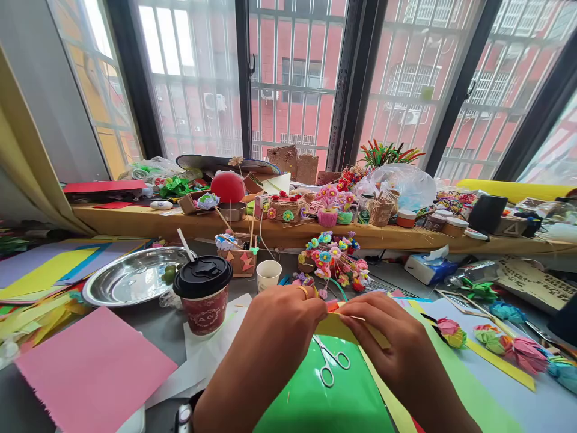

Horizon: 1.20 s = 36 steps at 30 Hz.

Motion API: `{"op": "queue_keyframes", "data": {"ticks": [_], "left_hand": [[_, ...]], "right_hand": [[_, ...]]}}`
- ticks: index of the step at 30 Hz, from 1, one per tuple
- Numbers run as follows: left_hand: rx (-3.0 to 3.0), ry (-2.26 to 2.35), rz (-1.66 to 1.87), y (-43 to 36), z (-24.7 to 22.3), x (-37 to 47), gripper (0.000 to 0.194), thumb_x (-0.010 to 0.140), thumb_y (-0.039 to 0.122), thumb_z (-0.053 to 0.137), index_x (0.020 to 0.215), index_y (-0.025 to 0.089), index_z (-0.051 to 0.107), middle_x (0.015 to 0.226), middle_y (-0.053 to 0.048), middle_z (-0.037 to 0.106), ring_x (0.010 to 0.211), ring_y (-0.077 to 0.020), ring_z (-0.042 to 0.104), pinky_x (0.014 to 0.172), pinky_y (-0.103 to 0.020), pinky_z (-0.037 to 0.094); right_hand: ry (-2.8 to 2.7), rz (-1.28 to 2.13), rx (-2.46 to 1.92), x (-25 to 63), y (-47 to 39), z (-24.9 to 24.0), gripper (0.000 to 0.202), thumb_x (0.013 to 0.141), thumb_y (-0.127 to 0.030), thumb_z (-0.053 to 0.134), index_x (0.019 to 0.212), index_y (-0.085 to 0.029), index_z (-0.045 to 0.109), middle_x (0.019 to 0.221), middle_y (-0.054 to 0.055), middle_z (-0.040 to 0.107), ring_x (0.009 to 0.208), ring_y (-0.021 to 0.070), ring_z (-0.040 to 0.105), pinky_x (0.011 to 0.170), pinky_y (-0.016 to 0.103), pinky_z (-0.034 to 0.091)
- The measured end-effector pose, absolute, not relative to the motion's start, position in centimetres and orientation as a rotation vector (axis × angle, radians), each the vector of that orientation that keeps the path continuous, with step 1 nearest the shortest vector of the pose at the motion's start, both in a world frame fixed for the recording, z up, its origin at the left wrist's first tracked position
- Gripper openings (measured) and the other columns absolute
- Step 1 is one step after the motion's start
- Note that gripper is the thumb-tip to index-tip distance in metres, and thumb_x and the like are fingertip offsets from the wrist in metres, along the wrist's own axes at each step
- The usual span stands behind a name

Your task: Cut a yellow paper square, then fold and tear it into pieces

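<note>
Both hands meet over a glossy green surface point(324, 397) in the middle of the desk. My left hand point(288, 319) pinches the near-left end of a yellow paper strip point(332, 325), its fingertips largely hidden behind the knuckles. From the other side, my right hand point(387, 331) grips the same strip between thumb and fingers. A bit of orange shows at the strip's top edge, between the fingertips. Below the strip, small scissors point(331, 364) lie on the green surface, touched by neither hand.
A lidded coffee cup point(202, 294) stands left of my left hand, before a steel tray point(130, 279). Pink paper point(97, 370) lies at the front left. Behind my hands are a paper cup point(269, 275) and crocheted flowers point(333, 258). Paper flowers point(525, 352) lie right.
</note>
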<state>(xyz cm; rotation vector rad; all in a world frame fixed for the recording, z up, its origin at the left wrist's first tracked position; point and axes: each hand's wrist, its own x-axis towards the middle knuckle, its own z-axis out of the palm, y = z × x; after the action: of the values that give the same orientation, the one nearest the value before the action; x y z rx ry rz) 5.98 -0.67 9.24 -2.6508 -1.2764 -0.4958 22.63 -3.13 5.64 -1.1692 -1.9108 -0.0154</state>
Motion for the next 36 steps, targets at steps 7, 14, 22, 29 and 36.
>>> {"op": "queue_keyframes", "data": {"ticks": [7,14,22,29,36], "left_hand": [[-2.638,-1.360,-0.547,-0.2,9.6,4.2,0.022,0.081,0.022,0.044,0.076,0.025,0.066,0.072,0.000,0.067,0.066,-0.0181,0.060,0.057,-0.026,0.037],[-2.635,-1.551,-0.928,1.3,9.6,0.7,0.021,0.077,0.032,0.048,0.076,0.024,0.067,0.077,0.000,0.069,0.071,-0.0198,0.061,0.063,-0.027,0.040],[-2.742,-1.916,-2.085,3.0,9.0,1.9,0.023,0.068,0.041,0.060,0.075,0.019,0.064,0.071,-0.001,0.065,0.062,-0.0158,0.058,0.052,-0.022,0.040],[-2.972,-1.951,-2.093,3.2,8.8,4.1,0.021,0.067,0.036,0.062,0.073,0.016,0.063,0.068,0.001,0.063,0.061,-0.0124,0.056,0.054,-0.019,0.040],[-2.995,-1.783,-2.604,3.3,8.7,4.7,0.029,0.065,0.027,0.066,0.090,0.016,0.058,0.086,-0.004,0.068,0.081,-0.0188,0.062,0.065,-0.025,0.046]], "right_hand": [[-1.889,-0.105,-1.271,24.1,-2.7,5.5,0.017,0.081,-0.019,0.046,0.080,-0.020,0.063,0.077,0.003,0.064,0.074,0.0185,0.057,0.066,0.030,0.043],[-1.612,-0.376,-1.448,26.5,-2.0,5.6,0.022,0.080,-0.030,0.046,0.081,-0.017,0.063,0.081,0.007,0.066,0.076,0.0223,0.060,0.069,0.033,0.043],[-1.328,0.338,-1.415,24.7,-2.5,6.2,0.031,0.077,-0.048,0.046,0.084,-0.022,0.061,0.085,0.004,0.066,0.081,0.0207,0.060,0.068,0.028,0.046],[-1.447,0.572,-1.280,23.5,-1.5,5.2,0.031,0.080,-0.043,0.045,0.065,-0.018,0.056,0.065,0.003,0.060,0.066,0.0196,0.057,0.058,0.028,0.045],[-1.651,0.666,-1.205,23.2,-2.4,6.5,0.026,0.083,-0.034,0.043,0.071,-0.019,0.060,0.076,0.003,0.063,0.076,0.0203,0.058,0.067,0.029,0.044]]}}
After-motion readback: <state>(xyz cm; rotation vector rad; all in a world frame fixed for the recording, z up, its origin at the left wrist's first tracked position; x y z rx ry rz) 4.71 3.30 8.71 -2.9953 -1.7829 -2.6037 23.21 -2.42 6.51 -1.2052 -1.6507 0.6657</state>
